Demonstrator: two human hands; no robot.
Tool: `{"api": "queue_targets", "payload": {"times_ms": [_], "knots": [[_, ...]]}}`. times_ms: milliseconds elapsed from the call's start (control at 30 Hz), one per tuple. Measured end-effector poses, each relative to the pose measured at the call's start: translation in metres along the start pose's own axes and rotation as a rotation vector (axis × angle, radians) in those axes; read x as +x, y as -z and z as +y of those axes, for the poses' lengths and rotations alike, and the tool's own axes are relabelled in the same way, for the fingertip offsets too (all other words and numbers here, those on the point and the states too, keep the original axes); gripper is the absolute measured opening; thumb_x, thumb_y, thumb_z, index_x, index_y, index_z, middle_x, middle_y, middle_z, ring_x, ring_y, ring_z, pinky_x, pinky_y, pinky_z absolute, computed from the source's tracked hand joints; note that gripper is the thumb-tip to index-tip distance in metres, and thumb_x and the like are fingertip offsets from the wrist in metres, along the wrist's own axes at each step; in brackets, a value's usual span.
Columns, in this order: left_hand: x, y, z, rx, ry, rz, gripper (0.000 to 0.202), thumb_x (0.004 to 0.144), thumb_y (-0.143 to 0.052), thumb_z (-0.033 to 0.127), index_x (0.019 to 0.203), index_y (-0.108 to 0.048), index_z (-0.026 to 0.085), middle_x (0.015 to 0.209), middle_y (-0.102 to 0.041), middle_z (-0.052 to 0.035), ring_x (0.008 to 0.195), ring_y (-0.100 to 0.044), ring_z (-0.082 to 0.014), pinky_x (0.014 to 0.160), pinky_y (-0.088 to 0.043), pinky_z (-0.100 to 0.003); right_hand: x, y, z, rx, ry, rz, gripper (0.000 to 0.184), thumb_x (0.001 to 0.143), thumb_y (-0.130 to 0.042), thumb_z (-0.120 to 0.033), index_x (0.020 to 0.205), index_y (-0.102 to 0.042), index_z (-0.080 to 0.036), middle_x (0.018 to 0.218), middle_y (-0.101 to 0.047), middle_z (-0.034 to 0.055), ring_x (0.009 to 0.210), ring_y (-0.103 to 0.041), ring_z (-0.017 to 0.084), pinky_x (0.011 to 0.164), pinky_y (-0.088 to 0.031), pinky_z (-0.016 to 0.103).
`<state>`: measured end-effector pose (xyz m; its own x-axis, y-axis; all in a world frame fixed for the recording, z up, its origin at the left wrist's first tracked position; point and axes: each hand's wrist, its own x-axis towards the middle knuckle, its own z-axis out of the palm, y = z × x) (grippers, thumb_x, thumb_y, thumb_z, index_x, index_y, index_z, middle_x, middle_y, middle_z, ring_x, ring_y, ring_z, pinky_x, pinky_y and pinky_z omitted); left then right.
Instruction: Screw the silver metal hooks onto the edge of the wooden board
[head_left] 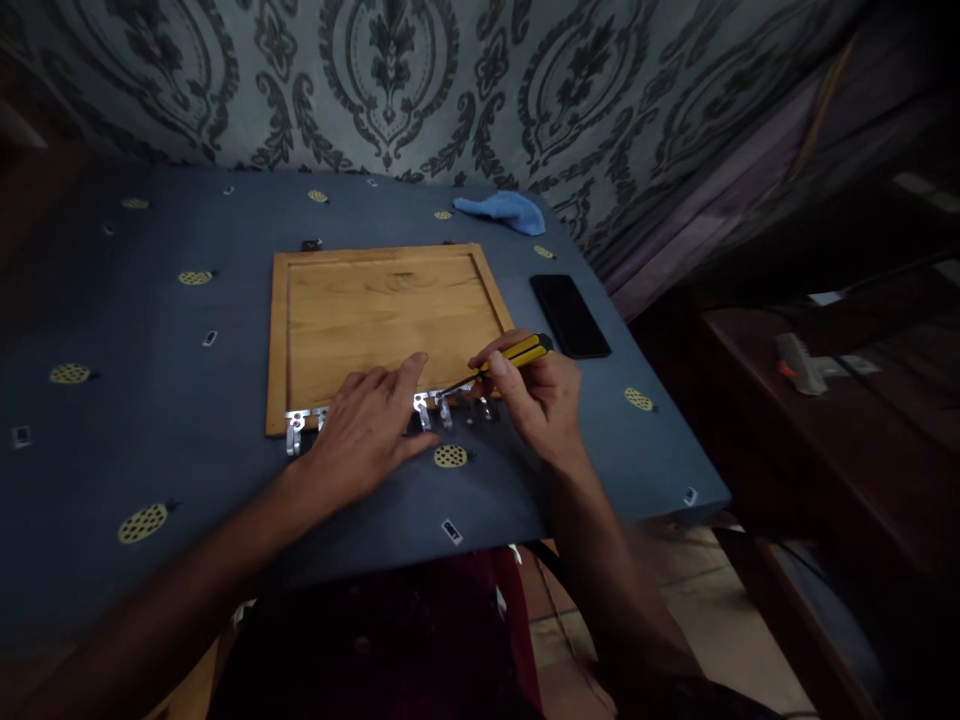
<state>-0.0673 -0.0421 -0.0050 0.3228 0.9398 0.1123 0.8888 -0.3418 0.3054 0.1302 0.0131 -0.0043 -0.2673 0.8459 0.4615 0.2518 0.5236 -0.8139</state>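
Observation:
A framed wooden board lies flat on the table in front of me. Along its near edge runs a shiny metal hook rail, with several hooks pointing toward me. Across the middle of this rail rests my left hand, open, with its thumb apart, covering part of the metal. My right hand is closed around the yellow-and-black handle of a screwdriver. The screwdriver's shaft slants down to the left, and its tip is at the rail just right of my left hand. Any screw under the tip is too small to make out.
A black phone lies right of the board, and a blue cloth is near the table's back edge. The table has a blue pineapple-print cover. Patterned fabric rises behind it. A pale gun-shaped tool sits on dark furniture at right.

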Motion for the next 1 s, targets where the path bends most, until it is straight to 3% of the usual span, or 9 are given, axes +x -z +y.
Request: {"api": "queue_targets", "payload": {"times_ms": [333,533,733,1000], "knots": [[0.001,-0.004,0.001,-0.023,0.008,-0.006,0.076,0.085,-0.075,0.037,0.144,-0.034,0.013,0.114,-0.069,-0.0139,0.107,-0.064,-0.0314,0.092,-0.05,-0.046,-0.001,0.001,0.0,-0.027,0.036,0.004,0.027,0.097,-0.057,-0.04,0.081,-0.065,-0.02,0.072,-0.064,0.0,0.064,-0.063,0.012,0.059,-0.05,0.028],[0.001,-0.005,0.0,-0.057,0.002,-0.006,0.074,0.086,-0.073,0.035,0.144,-0.032,0.013,0.113,-0.069,-0.013,0.106,-0.064,-0.0307,0.092,-0.05,-0.046,-0.001,-0.006,-0.009,0.094,0.073,0.109,0.023,0.098,-0.057,-0.037,0.084,-0.066,-0.021,0.079,-0.065,-0.0002,0.062,-0.063,0.011,0.058,-0.05,0.028],[0.002,-0.005,0.001,-0.093,0.022,-0.022,0.071,0.088,-0.071,0.034,0.144,-0.031,0.015,0.115,-0.068,-0.0125,0.109,-0.064,-0.03,0.092,-0.05,-0.044,0.004,-0.018,-0.017,-0.025,0.152,-0.04,0.016,0.097,-0.057,-0.028,0.086,-0.064,-0.02,0.081,-0.067,0.0021,0.072,-0.065,0.014,0.068,-0.052,0.03],[0.003,-0.006,0.001,-0.081,0.026,-0.03,0.073,0.086,-0.075,0.035,0.143,-0.033,0.017,0.114,-0.068,-0.011,0.11,-0.064,-0.0317,0.093,-0.05,-0.044,0.001,-0.021,-0.009,-0.073,0.142,-0.028,0.017,0.098,-0.055,-0.028,0.087,-0.063,-0.018,0.082,-0.067,0.0036,0.075,-0.066,0.015,0.069,-0.051,0.031]]}}
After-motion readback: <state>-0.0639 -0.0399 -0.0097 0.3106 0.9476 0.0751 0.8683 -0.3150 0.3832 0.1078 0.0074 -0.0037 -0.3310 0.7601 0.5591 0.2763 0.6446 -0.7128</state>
